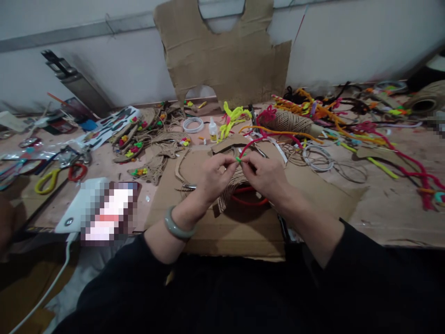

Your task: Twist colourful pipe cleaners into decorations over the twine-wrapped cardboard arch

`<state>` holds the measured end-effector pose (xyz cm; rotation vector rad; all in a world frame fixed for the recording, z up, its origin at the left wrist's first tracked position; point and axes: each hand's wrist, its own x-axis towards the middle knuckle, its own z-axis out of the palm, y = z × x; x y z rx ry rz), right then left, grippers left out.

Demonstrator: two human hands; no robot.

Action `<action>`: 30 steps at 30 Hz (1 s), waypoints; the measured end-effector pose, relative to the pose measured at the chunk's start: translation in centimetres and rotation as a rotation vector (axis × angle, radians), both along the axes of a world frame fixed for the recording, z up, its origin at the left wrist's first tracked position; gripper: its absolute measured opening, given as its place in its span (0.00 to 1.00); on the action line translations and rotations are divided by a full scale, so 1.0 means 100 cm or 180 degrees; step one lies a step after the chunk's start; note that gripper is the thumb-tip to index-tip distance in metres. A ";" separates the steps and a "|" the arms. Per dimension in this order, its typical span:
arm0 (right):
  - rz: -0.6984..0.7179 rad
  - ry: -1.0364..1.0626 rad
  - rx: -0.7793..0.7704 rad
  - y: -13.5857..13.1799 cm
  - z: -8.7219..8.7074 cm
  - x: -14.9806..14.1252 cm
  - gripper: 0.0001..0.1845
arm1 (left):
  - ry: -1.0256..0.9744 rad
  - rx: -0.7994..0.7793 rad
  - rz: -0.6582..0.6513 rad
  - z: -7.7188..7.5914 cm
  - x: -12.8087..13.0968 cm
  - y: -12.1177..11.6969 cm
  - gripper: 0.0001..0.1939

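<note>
A small green piece [238, 159] is pinched between thumb and forefinger of both the left hand [211, 177] and the right hand [266, 175], each grip narrow, just above a jute piece [232, 188] and a red loop [248, 200]. Both lie on cardboard [208, 222] over the desk [389, 208]. Scissors [60, 175] are well left.

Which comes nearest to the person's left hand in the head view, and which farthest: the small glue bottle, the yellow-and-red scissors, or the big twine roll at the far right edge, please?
From the left hand:
1. Glue bottle, just beyond the hand, mid-table.
2. Yellow-and-red scissors, off to the left.
3. Twine roll, at the far right edge by the wall.
</note>
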<state>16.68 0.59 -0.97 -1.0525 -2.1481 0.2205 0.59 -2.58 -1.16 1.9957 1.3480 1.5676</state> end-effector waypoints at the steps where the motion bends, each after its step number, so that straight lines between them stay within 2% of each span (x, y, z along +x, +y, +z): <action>1: 0.0052 -0.0016 -0.0076 0.000 0.001 0.000 0.13 | 0.0134 0.0138 0.0011 0.000 -0.002 0.001 0.06; 5: 0.0421 0.0196 -0.0458 0.002 0.006 0.002 0.11 | 0.0183 0.0471 -0.0083 0.000 -0.007 0.005 0.05; 10: 0.1010 0.0610 -0.1283 0.004 0.014 0.004 0.09 | -0.0277 0.0158 -0.0605 0.004 -0.008 0.005 0.06; 14: 0.1342 0.0806 -0.1829 0.004 0.017 0.004 0.12 | -0.0767 -0.0164 -0.0637 0.007 -0.007 0.004 0.09; 19: 0.1194 0.0882 -0.1778 0.003 0.013 0.002 0.10 | -0.1262 -0.0816 -0.0423 0.006 -0.005 0.006 0.14; 24: 0.1034 0.0951 -0.1602 0.003 0.011 0.002 0.11 | -0.1475 -0.1265 -0.0432 0.006 -0.002 0.005 0.15; 30: 0.1154 0.1404 -0.2339 0.003 0.016 0.002 0.08 | -0.1872 -0.1603 -0.0616 0.007 -0.001 0.006 0.13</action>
